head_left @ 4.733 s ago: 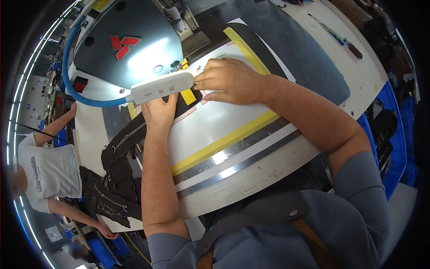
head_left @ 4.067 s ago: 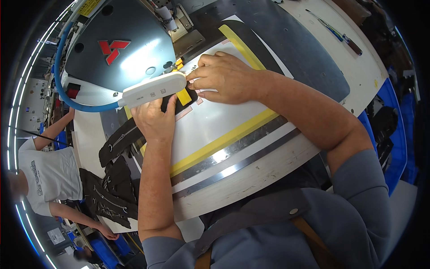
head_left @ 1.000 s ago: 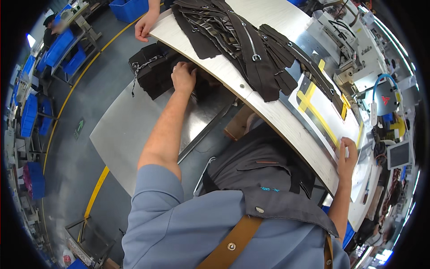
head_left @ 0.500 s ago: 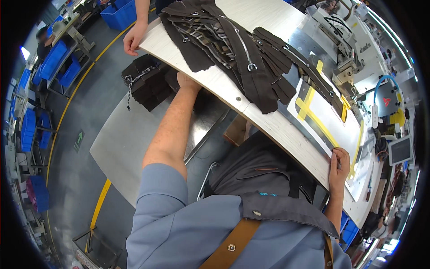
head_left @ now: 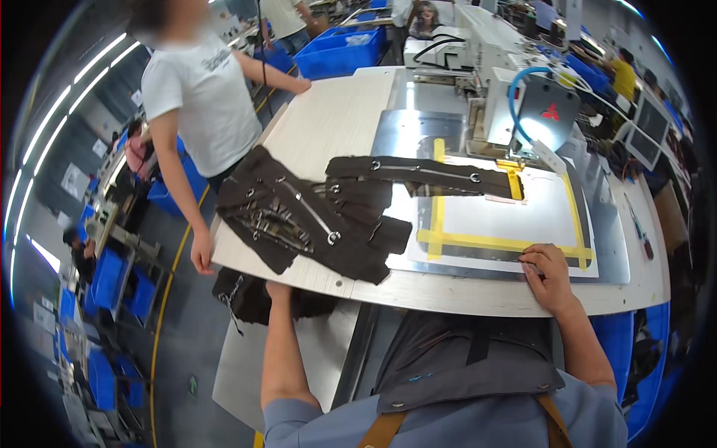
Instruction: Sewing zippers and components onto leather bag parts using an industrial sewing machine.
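Observation:
My left hand reaches beneath the front edge of the pale tabletop, beside a dark fabric bundle with a cord on the lower metal shelf; its fingers are hidden. My right hand rests with bent, parted fingers at the front edge of a white template sheet framed in yellow tape. A dark zippered strip lies across the template, its right end under yellow pieces near the machine head. A pile of dark zippered pieces lies on the left of the tabletop.
A co-worker in a white T-shirt stands at the table's left end, one hand by its near corner. Blue bins stand behind, others at lower right. A screwdriver lies on the right; a screen stands beyond.
My left hand went from the machine down under the table edge. My right hand left the strip for the template's front edge. The view swung left, then up toward the tabletop.

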### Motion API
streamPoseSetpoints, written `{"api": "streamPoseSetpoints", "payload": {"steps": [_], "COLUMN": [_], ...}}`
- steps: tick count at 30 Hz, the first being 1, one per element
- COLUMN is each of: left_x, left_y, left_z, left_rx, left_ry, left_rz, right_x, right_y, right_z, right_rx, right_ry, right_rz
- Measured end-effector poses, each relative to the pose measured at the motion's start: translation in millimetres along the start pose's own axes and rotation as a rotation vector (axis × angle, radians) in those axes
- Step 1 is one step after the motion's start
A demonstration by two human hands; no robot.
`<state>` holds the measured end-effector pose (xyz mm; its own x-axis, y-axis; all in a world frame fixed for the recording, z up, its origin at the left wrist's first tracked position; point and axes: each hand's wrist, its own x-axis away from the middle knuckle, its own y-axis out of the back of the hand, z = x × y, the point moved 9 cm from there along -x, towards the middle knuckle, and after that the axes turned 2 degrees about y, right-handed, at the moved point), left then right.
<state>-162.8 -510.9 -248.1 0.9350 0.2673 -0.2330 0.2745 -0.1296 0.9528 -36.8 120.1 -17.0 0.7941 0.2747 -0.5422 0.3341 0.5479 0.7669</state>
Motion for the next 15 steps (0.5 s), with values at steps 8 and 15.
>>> {"api": "streamPoseSetpoints", "payload": {"steps": [8, 15], "left_x": [92.7, 167.4], "left_y": [129.1, 248.1], "left_z": [6.5, -25.7], "left_rx": [0.407, 0.538], "left_ry": [0.363, 0.381], "left_rz": [-0.15, -0.067], "right_x": [5.9, 11.9], "right_y": [4.4, 16.6], "right_z": [-4.3, 0.6], "right_rx": [-0.052, -0.157], "right_ry": [0.029, 0.094], "right_rz": [0.02, -0.047]}}
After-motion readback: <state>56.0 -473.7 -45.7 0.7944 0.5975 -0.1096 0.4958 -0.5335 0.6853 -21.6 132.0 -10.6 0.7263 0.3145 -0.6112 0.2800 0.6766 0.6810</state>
